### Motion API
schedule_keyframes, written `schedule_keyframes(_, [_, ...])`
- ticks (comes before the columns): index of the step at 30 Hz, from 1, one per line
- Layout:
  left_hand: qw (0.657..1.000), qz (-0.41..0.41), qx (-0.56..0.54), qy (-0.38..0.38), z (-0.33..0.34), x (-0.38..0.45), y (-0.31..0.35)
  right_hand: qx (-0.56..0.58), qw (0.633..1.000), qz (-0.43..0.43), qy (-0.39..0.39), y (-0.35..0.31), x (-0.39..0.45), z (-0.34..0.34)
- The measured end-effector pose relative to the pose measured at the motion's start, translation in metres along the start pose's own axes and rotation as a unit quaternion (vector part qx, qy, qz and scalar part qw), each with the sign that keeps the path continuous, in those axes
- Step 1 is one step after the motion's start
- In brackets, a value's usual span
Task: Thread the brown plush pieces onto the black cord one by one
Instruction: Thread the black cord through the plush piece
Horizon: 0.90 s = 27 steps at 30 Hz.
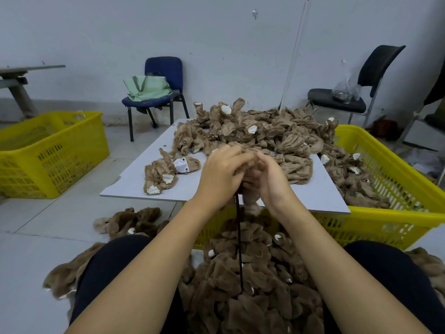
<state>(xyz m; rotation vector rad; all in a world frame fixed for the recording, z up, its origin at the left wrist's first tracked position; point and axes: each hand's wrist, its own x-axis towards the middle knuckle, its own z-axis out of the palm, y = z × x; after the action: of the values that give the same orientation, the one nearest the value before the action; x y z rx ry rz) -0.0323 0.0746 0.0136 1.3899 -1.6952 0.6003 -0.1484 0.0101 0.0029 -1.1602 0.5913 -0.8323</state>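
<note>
My left hand [222, 171] and my right hand [268, 178] meet over the near edge of a grey board [134, 182], both curled round one brown plush piece [251, 203] whose lower end hangs below them. A black cord [239, 247] drops straight down from between the hands into a mass of threaded brown plush pieces [243, 290] between my knees. Where the cord's top end sits is hidden by my fingers. A large heap of loose plush pieces [252, 131] covers the board's far half, and a small cluster [168, 172] lies at its left.
A yellow crate [395, 189] under the board's right side holds more plush. Another yellow crate [48, 150] stands on the floor at left. Behind are a blue chair [163, 68] with a green bag [147, 89] and a black chair [375, 68]. More plush [130, 221] lies on the floor.
</note>
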Motion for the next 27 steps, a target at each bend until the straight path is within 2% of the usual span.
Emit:
schedule_keyframes(4, [0.994,0.051,-0.033,-0.089,0.0,-0.004,0.002,0.063,0.997,-0.002,-0.039,-0.001,0.002,-0.003])
schedule_keyframes(6, [0.99,0.024,-0.098,-0.099,-0.003,-0.007,0.002,0.154,0.987,0.014,-0.051,-0.003,0.005,-0.005])
schedule_keyframes(8, [0.987,-0.047,-0.148,-0.051,-0.004,-0.01,0.005,0.211,0.976,0.012,-0.057,-0.003,0.009,-0.007])
schedule_keyframes(10, [0.977,-0.166,-0.13,0.025,-0.001,-0.011,0.006,0.214,0.975,-0.009,-0.06,-0.005,0.011,-0.005])
schedule_keyframes(12, [0.928,-0.321,-0.18,0.048,-0.001,-0.01,0.001,0.193,0.979,-0.028,-0.058,-0.005,0.015,-0.001])
schedule_keyframes(14, [0.86,-0.406,-0.307,0.025,-0.003,-0.007,-0.005,0.175,0.982,-0.034,-0.06,-0.007,0.017,0.003])
schedule_keyframes(15, [0.847,-0.412,-0.336,0.007,-0.003,-0.006,-0.008,0.174,0.982,-0.034,-0.063,-0.008,0.018,0.004])
schedule_keyframes(18, [0.852,-0.383,-0.356,0.012,0.0,-0.002,-0.01,0.147,0.987,-0.037,-0.061,-0.008,0.018,0.006])
schedule_keyframes(23, [0.86,-0.36,-0.355,0.074,0.005,-0.003,-0.011,-0.041,0.992,-0.123,-0.007,-0.012,0.012,0.002])
schedule_keyframes(27, [0.871,-0.324,-0.356,0.099,0.005,0.002,-0.009,-0.04,0.985,-0.169,-0.001,-0.014,0.009,0.004])
